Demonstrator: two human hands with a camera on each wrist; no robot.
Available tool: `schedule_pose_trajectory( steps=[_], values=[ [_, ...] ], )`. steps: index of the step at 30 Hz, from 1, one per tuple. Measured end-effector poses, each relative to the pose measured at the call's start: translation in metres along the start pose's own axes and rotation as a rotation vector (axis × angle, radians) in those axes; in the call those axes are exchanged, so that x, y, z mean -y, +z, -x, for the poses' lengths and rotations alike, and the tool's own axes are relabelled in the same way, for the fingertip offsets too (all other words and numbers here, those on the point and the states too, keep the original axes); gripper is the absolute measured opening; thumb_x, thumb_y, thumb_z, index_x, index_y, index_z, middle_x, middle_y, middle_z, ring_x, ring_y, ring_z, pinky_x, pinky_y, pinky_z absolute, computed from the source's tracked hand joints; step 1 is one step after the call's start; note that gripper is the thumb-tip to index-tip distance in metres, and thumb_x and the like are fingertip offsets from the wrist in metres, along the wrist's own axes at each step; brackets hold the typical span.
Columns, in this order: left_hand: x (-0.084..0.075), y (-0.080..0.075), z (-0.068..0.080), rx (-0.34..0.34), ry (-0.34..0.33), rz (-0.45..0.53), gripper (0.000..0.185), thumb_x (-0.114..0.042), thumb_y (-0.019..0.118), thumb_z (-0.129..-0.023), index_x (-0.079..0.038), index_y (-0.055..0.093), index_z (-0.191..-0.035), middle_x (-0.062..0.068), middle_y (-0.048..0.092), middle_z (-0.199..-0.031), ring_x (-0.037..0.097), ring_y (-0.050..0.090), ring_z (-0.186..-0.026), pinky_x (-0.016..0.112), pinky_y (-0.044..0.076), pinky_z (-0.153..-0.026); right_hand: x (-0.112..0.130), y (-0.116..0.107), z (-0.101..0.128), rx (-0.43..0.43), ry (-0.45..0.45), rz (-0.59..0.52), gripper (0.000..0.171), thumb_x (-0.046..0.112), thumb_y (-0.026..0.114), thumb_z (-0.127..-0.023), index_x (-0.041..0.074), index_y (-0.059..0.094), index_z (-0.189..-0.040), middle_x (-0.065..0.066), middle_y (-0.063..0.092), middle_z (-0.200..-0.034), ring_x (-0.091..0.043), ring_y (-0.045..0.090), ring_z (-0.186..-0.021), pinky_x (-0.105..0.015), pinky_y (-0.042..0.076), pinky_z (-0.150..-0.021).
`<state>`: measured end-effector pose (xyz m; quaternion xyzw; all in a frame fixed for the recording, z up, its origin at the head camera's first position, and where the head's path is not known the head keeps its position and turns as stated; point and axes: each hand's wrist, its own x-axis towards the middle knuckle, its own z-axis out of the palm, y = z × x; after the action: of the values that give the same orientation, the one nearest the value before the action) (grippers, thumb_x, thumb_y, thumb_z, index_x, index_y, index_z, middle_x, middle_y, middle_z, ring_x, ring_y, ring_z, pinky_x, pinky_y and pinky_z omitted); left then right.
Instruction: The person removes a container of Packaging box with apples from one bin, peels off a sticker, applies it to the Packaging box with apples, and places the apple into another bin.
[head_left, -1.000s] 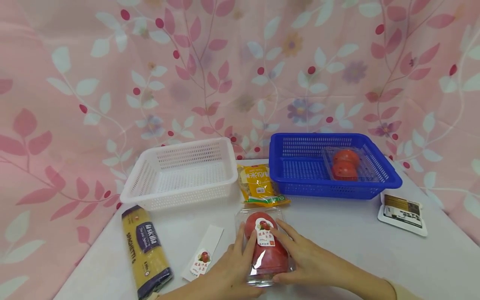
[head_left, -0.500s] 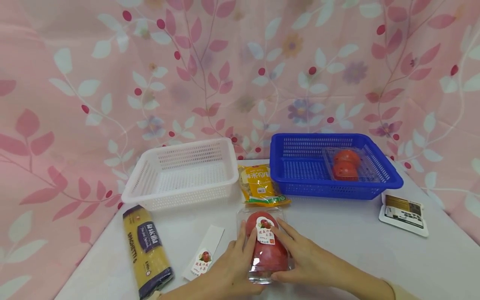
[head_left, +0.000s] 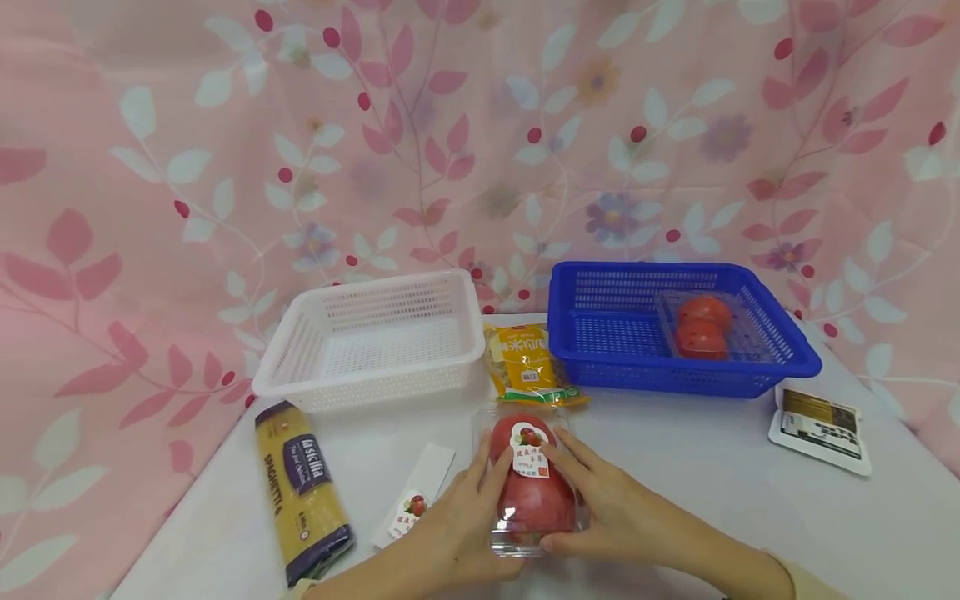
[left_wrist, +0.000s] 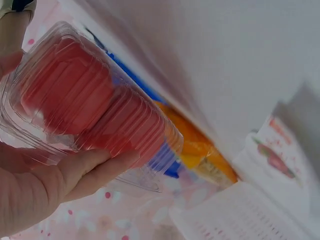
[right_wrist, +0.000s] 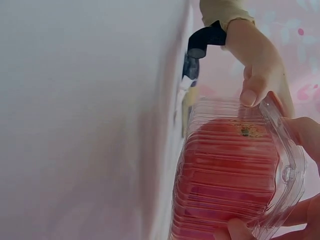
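A clear plastic clamshell box of red apples (head_left: pixel 534 504) is held between both hands near the front middle of the table. On its lid sits a white fruit-shaped sticker (head_left: pixel 530 450) with an apple picture. The left hand (head_left: pixel 461 529) grips the box's left side, fingers reaching up onto the lid. From the right, the right hand (head_left: pixel 618 504) holds it, thumb at the near end and fingers along the lid's edge. The left wrist view shows the ribbed box wall (left_wrist: pixel 90 95) with fingers around it. Left of the box lies a white strip with a matching sticker (head_left: pixel 407 512).
A spaghetti packet (head_left: pixel 303 492) lies at the left. Behind stand a white basket (head_left: pixel 367 387) and a blue basket (head_left: pixel 675 379) containing a clear box of red-orange fruit (head_left: pixel 702 325). Between them is a yellow food bag (head_left: pixel 528 367). At the right lies a small white-edged packet (head_left: pixel 821 429).
The head view has shifted slightly, moving the whole scene a little up and to the right. Both hands keep their hold on the box.
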<state>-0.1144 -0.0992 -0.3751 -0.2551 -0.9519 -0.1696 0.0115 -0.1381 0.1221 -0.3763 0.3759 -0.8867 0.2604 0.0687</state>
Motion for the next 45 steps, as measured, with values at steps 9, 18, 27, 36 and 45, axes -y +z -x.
schedule_pose_trajectory(
  steps=[9, 18, 27, 36, 45],
  values=[
    [0.004, -0.020, 0.008, -0.194, 0.124, 0.015, 0.105, -0.048, 0.080, -0.059, -0.005, 0.030, -0.142, 0.019, 0.020, -0.148, 0.031, 0.049, -0.115, 0.038, 0.048, -0.085, 0.013, -0.016, -0.012, -0.039, -0.049, -0.008, 0.085, 0.059, 0.065, -0.074, 0.007, 0.041, -0.137, -0.017, 0.031, -0.144, -0.026, 0.052, -0.111, -0.034, 0.052, -0.076],
    [0.014, -0.042, 0.006, -0.322, 0.195, 0.043, 0.101, -0.043, 0.083, -0.055, -0.004, 0.039, -0.138, 0.021, 0.028, -0.144, 0.030, 0.041, -0.124, 0.035, 0.046, -0.087, 0.021, -0.031, -0.032, -0.037, -0.054, -0.039, 0.083, 0.058, 0.065, -0.074, 0.010, 0.041, -0.137, -0.013, 0.031, -0.144, -0.030, 0.047, -0.117, -0.034, 0.051, -0.078],
    [0.022, -0.061, -0.002, -0.388, 0.179, 0.083, 0.091, -0.041, 0.078, -0.064, -0.007, 0.039, -0.139, 0.018, 0.025, -0.146, 0.032, 0.041, -0.124, 0.039, 0.048, -0.084, 0.025, -0.040, -0.056, -0.056, -0.074, -0.040, 0.081, 0.055, 0.066, -0.075, 0.013, 0.039, -0.138, -0.012, 0.029, -0.146, -0.034, 0.047, -0.117, -0.038, 0.052, -0.077],
    [0.041, -0.073, -0.012, -0.468, 0.127, 0.121, 0.078, -0.037, 0.073, -0.074, -0.005, 0.041, -0.137, 0.014, 0.026, -0.147, 0.033, 0.040, -0.124, 0.041, 0.046, -0.086, 0.024, -0.035, -0.091, -0.127, -0.158, -0.037, 0.074, 0.040, 0.075, -0.073, 0.010, 0.045, -0.134, -0.010, 0.030, -0.146, -0.030, 0.041, -0.124, -0.037, 0.049, -0.083],
    [0.076, -0.089, -0.035, -0.571, 0.087, 0.157, 0.062, -0.034, 0.070, -0.079, -0.005, 0.051, -0.130, 0.016, 0.038, -0.141, 0.034, 0.040, -0.125, 0.047, 0.045, -0.085, 0.020, -0.032, -0.137, -0.115, -0.155, -0.013, 0.075, 0.041, 0.072, -0.075, 0.007, 0.043, -0.135, -0.011, 0.031, -0.145, -0.030, 0.037, -0.127, -0.038, 0.047, -0.086]
  ],
)
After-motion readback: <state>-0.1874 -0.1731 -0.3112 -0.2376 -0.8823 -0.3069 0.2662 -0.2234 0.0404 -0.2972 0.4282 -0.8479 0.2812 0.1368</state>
